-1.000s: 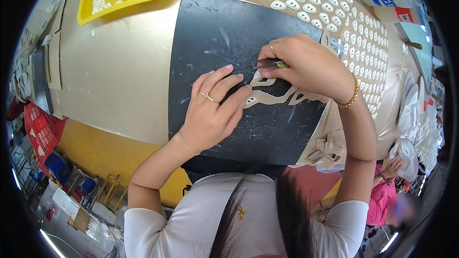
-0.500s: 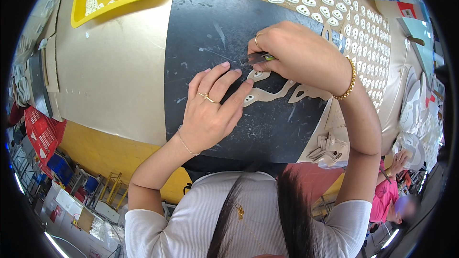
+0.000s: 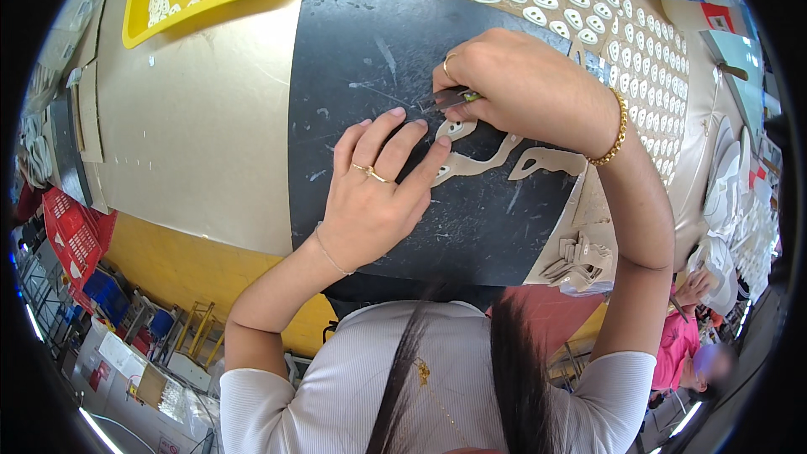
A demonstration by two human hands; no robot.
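Left hand (image 3: 370, 202): flat, fingers (image 3: 382, 130) spread apart, pressing down on the beige cut-out sheet of thin card or leather (image 3: 483, 160)
Right hand (image 3: 521, 84): fingers closed around a small cutting tool with a dark blade and green handle (image 3: 454, 98), tip down at the sheet's upper end
Sheet position: on the black scuffed cutting mat (image 3: 370, 59), just beyond the left fingertips, running right under the right wrist
Step in hand: probably trimming a small shape out of the sheet
Doing it well: keep left fingertips close to the cut yet clear of the blade, hold the sheet taut and flat, guide the tool slowly along the outline
Risk: sheet sliding on the mat, blade nicking the left fingertips
Nearby: rows of white oval pieces on a brown board (image 3: 622, 42), yellow plastic tray (image 3: 202, 0) at the desk's far left, stack of beige offcuts (image 3: 576, 256)
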